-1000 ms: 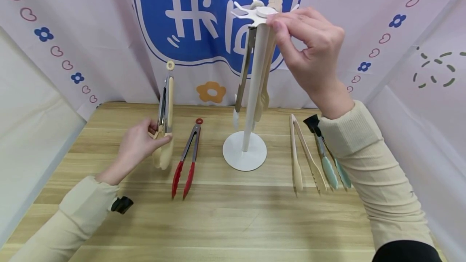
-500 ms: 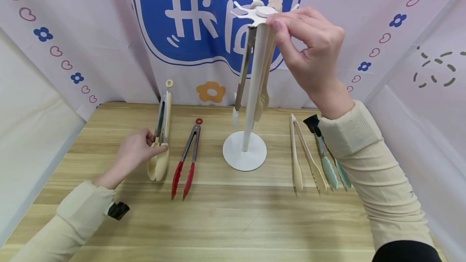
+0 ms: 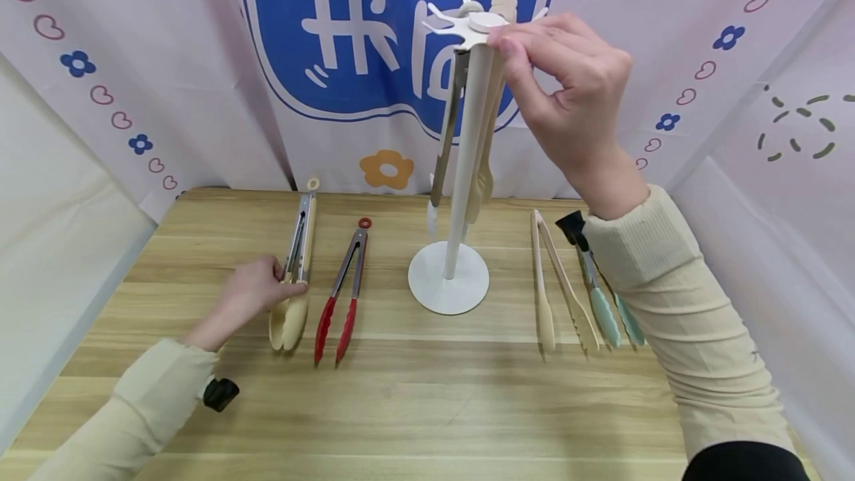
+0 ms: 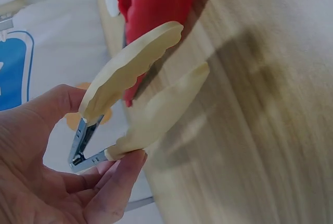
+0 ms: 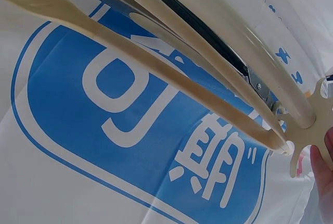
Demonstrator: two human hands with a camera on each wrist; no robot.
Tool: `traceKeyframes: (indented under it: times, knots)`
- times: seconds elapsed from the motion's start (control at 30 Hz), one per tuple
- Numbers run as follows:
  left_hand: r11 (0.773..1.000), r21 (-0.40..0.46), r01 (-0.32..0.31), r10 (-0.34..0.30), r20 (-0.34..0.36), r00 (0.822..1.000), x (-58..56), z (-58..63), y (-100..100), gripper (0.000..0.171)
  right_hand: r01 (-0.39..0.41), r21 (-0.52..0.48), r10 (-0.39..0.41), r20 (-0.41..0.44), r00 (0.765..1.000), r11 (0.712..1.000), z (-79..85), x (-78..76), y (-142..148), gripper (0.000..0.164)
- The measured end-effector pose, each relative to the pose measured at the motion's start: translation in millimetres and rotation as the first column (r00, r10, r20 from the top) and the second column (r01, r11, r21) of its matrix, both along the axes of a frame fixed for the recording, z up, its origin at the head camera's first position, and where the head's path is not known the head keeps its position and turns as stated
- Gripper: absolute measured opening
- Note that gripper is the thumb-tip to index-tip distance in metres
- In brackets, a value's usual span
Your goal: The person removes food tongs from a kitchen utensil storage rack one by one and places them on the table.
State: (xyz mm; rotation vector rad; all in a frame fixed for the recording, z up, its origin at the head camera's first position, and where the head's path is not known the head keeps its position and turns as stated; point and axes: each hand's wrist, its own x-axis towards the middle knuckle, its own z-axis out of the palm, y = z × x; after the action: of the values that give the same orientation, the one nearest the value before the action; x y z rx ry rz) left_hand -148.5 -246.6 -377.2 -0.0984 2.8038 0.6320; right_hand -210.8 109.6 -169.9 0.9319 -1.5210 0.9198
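My left hand [image 3: 250, 292] grips a pair of cream-tipped tongs [image 3: 294, 321] at the table's left, thumb on one arm and fingers on the other. In the left wrist view the scalloped tips [image 4: 156, 120] spread apart close over the wood. To their right lie red-tipped tongs [image 3: 348, 329]. With thumb and fingers, my right hand [image 3: 574, 87] pinches the hooked top of a white stand [image 3: 464, 169]. Beige tongs [image 5: 156, 70] and steel-armed tongs [image 3: 446, 139] hang from its hooks; the pole hides part of them.
Beige tongs [image 3: 546, 325] and mint-tipped tongs [image 3: 604, 318] lie to the right of the stand's round base [image 3: 449, 299]. A printed cloth [image 3: 374, 36] hangs behind the wooden table [image 3: 414, 407]. My right forearm passes close over the mint-tipped tongs.
My left hand has brought the cream-tipped tongs down and toward me, from standing steeply to lying lower beside the red-tipped pair. My right hand stays at the stand's top.
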Motion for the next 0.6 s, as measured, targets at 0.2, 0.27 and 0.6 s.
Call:
traceKeyframes:
  times: [0.2,0.27,0.6]
  knots:
    - [1.0,0.005,0.011,-0.011,0.029,1.0,-0.6,-8.5,-2,0.039,0.002,0.001,-0.002,-0.002,1.0,1.0,-0.2,-0.3,0,0.016]
    - [1.0,0.008,0.013,-0.014,0.041,0.999,-0.4,-11.4,-2,0.039,0.002,0.001,-0.002,-0.002,1.0,1.0,-0.2,-0.3,0,0.016]
    - [0.999,0.04,0.013,-0.018,0.12,0.993,-0.3,-19.9,-4,0.037,-0.001,-0.004,0.001,-0.003,1.0,1.0,-0.7,-0.6,0,0.016]
